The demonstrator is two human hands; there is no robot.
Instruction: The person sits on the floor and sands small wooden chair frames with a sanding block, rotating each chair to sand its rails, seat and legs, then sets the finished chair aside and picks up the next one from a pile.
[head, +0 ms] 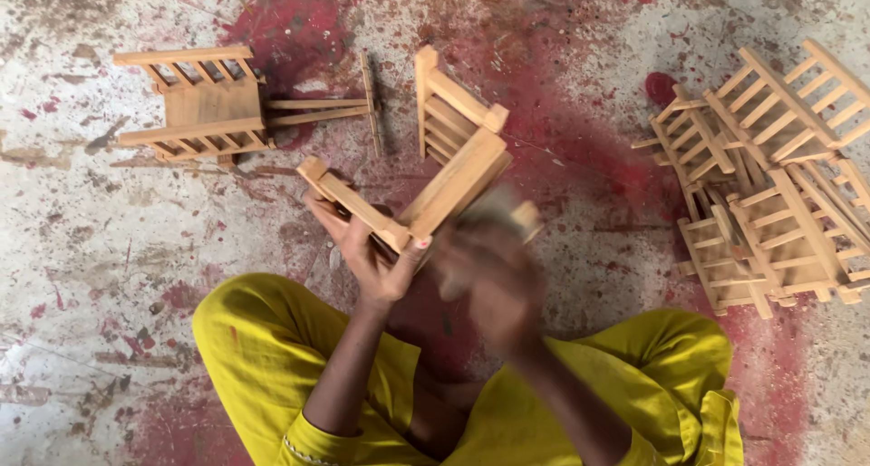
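Wooden rack (435,172) sits above our lap, over floor (91,249). Left hand (372,253) grips its lower rail; right hand (494,276) blurred against near end, grip unclear. We judge fitting underway; next needs steady hold.

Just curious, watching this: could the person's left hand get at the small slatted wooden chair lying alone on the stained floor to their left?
Probably yes: the floor between looks free, but the left hand now holds another wooden chair frame, away from the lone chair.
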